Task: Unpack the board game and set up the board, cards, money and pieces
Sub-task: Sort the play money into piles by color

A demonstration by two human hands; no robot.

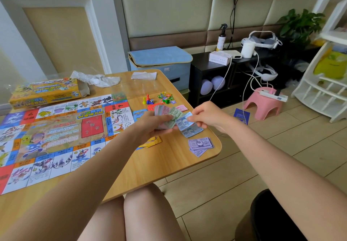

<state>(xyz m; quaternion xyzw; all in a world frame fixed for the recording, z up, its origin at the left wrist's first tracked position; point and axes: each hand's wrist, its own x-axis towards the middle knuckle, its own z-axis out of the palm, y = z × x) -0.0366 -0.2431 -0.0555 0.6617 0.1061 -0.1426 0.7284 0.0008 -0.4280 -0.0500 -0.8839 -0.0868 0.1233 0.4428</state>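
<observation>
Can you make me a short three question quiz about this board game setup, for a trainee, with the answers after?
1. True or false: the board lies unfolded on the table.
2. Which hand holds the fanned stack of notes? A) left hand B) right hand C) neither
3. Fill in: the pile of notes lying near the table's right corner is coloured ____.

Key:
1. True.
2. A. The left hand grips the stack; the right hand pinches the blue notes beside it.
3. Purple.
</observation>
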